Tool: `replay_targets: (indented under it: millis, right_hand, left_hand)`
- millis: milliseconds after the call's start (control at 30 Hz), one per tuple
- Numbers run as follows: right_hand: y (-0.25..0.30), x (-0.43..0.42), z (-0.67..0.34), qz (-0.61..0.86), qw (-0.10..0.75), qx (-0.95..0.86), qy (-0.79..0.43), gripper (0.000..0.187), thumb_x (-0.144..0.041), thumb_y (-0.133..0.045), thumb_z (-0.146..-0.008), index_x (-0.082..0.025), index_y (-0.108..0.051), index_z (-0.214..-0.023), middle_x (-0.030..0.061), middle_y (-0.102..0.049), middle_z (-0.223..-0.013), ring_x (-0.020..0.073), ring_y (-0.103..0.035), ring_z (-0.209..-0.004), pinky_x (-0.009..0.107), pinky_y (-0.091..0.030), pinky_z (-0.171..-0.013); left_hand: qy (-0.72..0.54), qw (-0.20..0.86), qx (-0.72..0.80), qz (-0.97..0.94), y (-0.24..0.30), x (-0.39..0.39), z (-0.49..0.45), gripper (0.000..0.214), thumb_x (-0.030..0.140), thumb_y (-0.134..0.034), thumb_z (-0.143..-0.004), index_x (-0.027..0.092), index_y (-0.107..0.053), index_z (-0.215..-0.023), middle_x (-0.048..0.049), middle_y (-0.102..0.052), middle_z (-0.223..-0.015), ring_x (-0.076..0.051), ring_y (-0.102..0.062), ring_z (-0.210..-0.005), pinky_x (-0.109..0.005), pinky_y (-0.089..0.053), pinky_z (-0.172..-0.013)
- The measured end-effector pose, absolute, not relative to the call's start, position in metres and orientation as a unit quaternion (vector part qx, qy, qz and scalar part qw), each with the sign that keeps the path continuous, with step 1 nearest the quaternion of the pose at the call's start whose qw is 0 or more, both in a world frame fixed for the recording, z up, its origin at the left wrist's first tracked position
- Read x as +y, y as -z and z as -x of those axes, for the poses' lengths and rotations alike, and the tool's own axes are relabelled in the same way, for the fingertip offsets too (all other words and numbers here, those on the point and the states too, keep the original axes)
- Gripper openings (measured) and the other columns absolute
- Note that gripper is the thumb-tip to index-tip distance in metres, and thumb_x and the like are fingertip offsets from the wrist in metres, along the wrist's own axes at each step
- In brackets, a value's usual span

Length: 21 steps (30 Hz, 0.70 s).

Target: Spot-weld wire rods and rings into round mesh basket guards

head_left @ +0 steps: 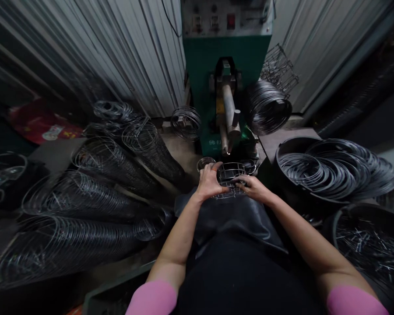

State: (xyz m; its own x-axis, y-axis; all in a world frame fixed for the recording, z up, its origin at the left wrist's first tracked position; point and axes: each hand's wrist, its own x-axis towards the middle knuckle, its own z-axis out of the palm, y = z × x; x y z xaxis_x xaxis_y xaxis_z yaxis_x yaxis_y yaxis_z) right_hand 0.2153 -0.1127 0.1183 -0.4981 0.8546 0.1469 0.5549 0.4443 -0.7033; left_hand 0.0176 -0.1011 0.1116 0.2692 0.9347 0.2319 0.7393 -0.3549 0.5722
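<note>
A small round wire basket is between my two hands, over the dark apron on my lap. My left hand is closed on its left side, fingers on the upper rim and thumb lower down. On the right side, my right hand has its thumb and fingers around the wires, the tips partly lost among them. Just beyond the basket, the metal electrode arm of a green machine points down toward me. Whether the basket touches its tip I cannot tell.
Long stacks of wire rings lie at the left. To the right, a black tub holds wire rings, and a bin holds short wire pieces. A ring bundle hangs beside the machine, with wire frames behind it.
</note>
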Motion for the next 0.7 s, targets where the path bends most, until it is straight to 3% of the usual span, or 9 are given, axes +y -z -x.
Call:
replay_targets:
  millis: [200,700]
  right_hand:
    - [-0.121,-0.106,-0.219,0.422,0.201,-0.842,-0.271,0.024,-0.017,-0.058,-0.076,-0.017,-0.065,-0.099,0.0069,-0.067,-0.091,0.0188,-0.063,-0.085,0.03,-0.049,-0.076]
    - [-0.106,-0.081,-0.215,0.417,0.222,-0.854,-0.218,0.018,-0.023,-0.056,-0.082,-0.02,-0.067,-0.095,0.0069,-0.067,-0.092,0.017,-0.063,-0.081,0.027,-0.048,-0.07]
  left_hand:
    - [-0.273,0.211,0.543,-0.766,-0.111,-0.095,-0.019,0.092,0.039,-0.081,-0.043,0.024,-0.041,-0.125,-0.0057,-0.047,-0.118,-0.027,-0.044,-0.112,-0.039,-0.034,-0.098]
    - [-0.287,0.248,0.521,-0.764,-0.094,-0.059,-0.01,0.096,0.039,-0.082,-0.041,0.026,-0.04,-0.126,-0.0057,-0.047,-0.118,-0.028,-0.044,-0.113,-0.043,-0.035,-0.097]
